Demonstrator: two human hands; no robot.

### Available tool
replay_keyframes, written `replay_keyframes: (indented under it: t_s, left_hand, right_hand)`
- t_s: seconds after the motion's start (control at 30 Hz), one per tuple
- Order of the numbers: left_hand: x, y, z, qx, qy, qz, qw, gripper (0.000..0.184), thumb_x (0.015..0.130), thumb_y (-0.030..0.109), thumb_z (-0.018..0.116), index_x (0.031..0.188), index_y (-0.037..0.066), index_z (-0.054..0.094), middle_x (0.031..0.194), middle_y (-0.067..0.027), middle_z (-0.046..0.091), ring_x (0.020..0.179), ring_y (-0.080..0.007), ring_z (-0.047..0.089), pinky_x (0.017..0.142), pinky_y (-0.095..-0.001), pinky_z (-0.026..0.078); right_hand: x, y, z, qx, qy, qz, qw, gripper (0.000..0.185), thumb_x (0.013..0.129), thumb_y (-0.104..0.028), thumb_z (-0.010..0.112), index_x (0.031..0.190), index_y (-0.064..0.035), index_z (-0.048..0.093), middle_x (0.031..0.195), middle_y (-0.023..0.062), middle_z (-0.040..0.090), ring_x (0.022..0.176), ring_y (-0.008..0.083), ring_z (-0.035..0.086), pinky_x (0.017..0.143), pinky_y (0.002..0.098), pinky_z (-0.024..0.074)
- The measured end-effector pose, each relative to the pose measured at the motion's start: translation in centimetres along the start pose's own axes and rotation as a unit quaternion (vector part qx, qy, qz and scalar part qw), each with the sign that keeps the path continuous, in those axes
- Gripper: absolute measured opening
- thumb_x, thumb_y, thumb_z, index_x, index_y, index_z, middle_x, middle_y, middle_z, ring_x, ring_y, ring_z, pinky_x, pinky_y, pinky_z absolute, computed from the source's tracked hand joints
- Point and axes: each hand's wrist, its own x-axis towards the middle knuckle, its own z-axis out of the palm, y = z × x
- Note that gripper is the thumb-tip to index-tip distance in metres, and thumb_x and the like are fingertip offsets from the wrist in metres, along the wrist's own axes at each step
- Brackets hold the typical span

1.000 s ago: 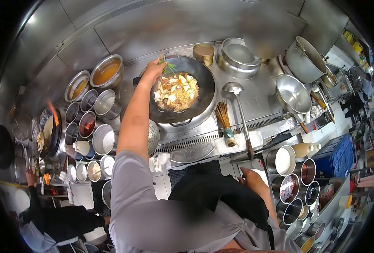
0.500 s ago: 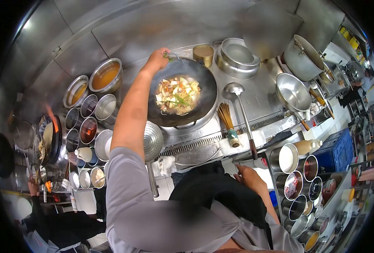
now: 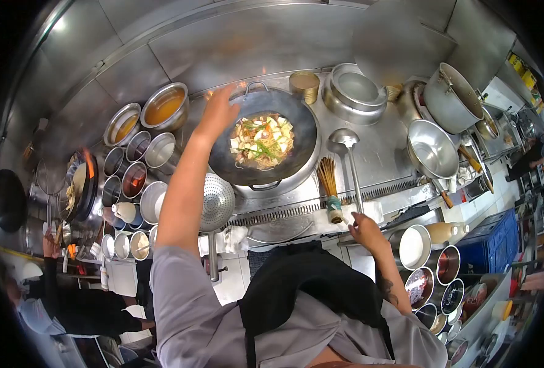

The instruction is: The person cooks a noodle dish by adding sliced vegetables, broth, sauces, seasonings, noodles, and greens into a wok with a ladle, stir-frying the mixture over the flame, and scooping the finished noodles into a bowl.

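A dark wok (image 3: 223,161) sits on the burner with food (image 3: 263,140) in it: pale sliced pieces, noodle-like strands and green strips. My left hand (image 3: 222,113) hovers over the wok's upper left rim, apart from the far loop handle (image 3: 257,86). It holds nothing and its fingers are stretched out. My right hand (image 3: 367,233) is closed around the handle end of a long ladle (image 3: 353,168), whose bowl rests on the steel stove top. Left of the ladle lies a bamboo wok brush (image 3: 329,187).
A perforated strainer (image 3: 217,205) lies left of the wok. Flames show behind the wok's far rim. Steel bowls of orange liquid (image 3: 164,105) and several seasoning pots (image 3: 160,150) stand at left. More pots (image 3: 415,245) line the right side. A co-worker's hand (image 3: 51,242) shows at far left.
My left hand has let go of the wok's far handle and drawn back left. Green strips now lie more spread over the food. My right hand has moved up onto the ladle's handle.
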Motion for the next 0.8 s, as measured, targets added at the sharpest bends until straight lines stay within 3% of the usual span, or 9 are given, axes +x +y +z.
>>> replay_keyframes:
  t_s: [0.13, 0.2, 0.23, 0.27, 0.33, 0.43, 0.57, 0.7, 0.8]
  left_hand:
    - [-8.4, 6.0, -4.3, -0.081, -0.111, -0.265, 0.954, 0.029, 0.079, 0.011, 0.06, 0.106, 0.002, 0.058, 0.078, -0.0159, 0.063, 0.071, -0.0291, 0.062, 0.067, -0.0366, 0.049]
    - [-17.0, 6.5, -3.7, -0.028, -0.101, -0.26, 0.96, 0.037, 0.079, 0.017, 0.062, 0.112, 0.002, 0.056, 0.079, -0.016, 0.063, 0.073, -0.0302, 0.062, 0.068, -0.0378, 0.048]
    - [-19.6, 9.0, -5.0, 0.052, -0.276, -0.417, 0.864, 0.043, 0.078, 0.024, 0.062, 0.114, 0.003, 0.054, 0.087, -0.0182, 0.064, 0.082, -0.033, 0.062, 0.074, -0.0406, 0.048]
    - [-26.5, 7.7, -3.9, 0.108, -0.307, -0.336, 0.884, 0.06, 0.073, 0.03, 0.064, 0.123, 0.0, 0.047, 0.105, -0.0211, 0.062, 0.1, -0.0402, 0.058, 0.09, -0.0441, 0.044]
    - [-29.3, 11.1, -4.6, 0.114, -0.482, -0.437, 0.75, 0.07, 0.069, 0.029, 0.066, 0.128, 0.0, 0.04, 0.108, -0.0239, 0.06, 0.101, -0.0413, 0.057, 0.089, -0.0439, 0.045]
    - [-31.6, 14.1, -4.1, 0.124, -0.479, -0.511, 0.703, 0.081, 0.066, 0.03, 0.068, 0.132, -0.001, 0.033, 0.11, -0.0282, 0.057, 0.1, -0.0404, 0.058, 0.085, -0.0452, 0.048]
    - [-34.3, 15.0, -1.9, 0.247, -0.397, -0.479, 0.743, 0.08, 0.066, 0.026, 0.067, 0.132, -0.002, 0.031, 0.094, -0.0262, 0.061, 0.097, -0.0372, 0.06, 0.084, -0.0417, 0.049]
    - [-37.6, 12.5, -1.4, 0.138, -0.327, -0.495, 0.793, 0.072, 0.066, 0.022, 0.069, 0.127, -0.002, 0.038, 0.102, -0.0264, 0.059, 0.096, -0.0384, 0.059, 0.082, -0.045, 0.049]
    - [-36.9, 11.7, -3.0, -0.182, -0.113, -0.626, 0.75, 0.058, 0.07, 0.016, 0.064, 0.122, 0.0, 0.044, 0.099, -0.0178, 0.061, 0.091, -0.0329, 0.06, 0.078, -0.0413, 0.05]
  right_hand:
    - [2.2, 6.1, 1.4, -0.035, 0.016, 0.073, 0.997, 0.027, 0.075, -0.012, 0.061, 0.097, 0.0035, 0.057, 0.087, 0.0266, 0.058, 0.085, 0.0411, 0.059, 0.075, 0.0457, 0.048]
    - [3.1, 9.2, 2.8, -0.043, 0.018, 0.095, 0.994, 0.028, 0.074, -0.014, 0.06, 0.097, 0.0029, 0.056, 0.09, 0.028, 0.057, 0.087, 0.042, 0.059, 0.076, 0.0464, 0.0484]
    - [3.5, 10.1, 3.5, -0.049, -0.002, 0.113, 0.992, 0.03, 0.074, -0.014, 0.06, 0.098, 0.002, 0.054, 0.09, 0.028, 0.058, 0.087, 0.0421, 0.059, 0.076, 0.0464, 0.0485]
    - [3.7, 10.8, 4.0, -0.056, -0.023, 0.132, 0.989, 0.032, 0.074, -0.015, 0.061, 0.1, 0.001, 0.053, 0.091, 0.0281, 0.058, 0.088, 0.0423, 0.059, 0.077, 0.0464, 0.0485]
    - [4.3, 12.7, 5.7, -0.077, -0.043, 0.15, 0.985, 0.04, 0.073, -0.018, 0.063, 0.106, 0.0011, 0.049, 0.093, 0.0285, 0.058, 0.088, 0.0427, 0.059, 0.077, 0.0469, 0.0493]
    - [5.1, 12.9, 6.5, -0.097, -0.052, 0.181, 0.977, 0.047, 0.073, -0.013, 0.058, 0.115, 0.0039, 0.047, 0.102, 0.0261, 0.056, 0.092, 0.0403, 0.059, 0.081, 0.0443, 0.0495]
    - [5.3, 14.9, 7.8, -0.032, 0.038, 0.166, 0.985, 0.035, 0.072, -0.01, 0.062, 0.102, 0.0042, 0.05, 0.093, 0.027, 0.059, 0.086, 0.0426, 0.06, 0.075, 0.0465, 0.0496]
    - [6.2, 15.7, 5.5, 0.033, 0.129, 0.146, 0.98, 0.029, 0.072, -0.008, 0.061, 0.096, 0.0051, 0.052, 0.084, 0.0284, 0.059, 0.081, 0.044, 0.059, 0.072, 0.0476, 0.0479]
    - [6.2, 15.0, 2.9, 0.053, 0.176, 0.068, 0.981, 0.024, 0.072, -0.007, 0.059, 0.092, 0.0056, 0.054, 0.082, 0.0275, 0.059, 0.076, 0.0431, 0.059, 0.068, 0.0451, 0.0481]
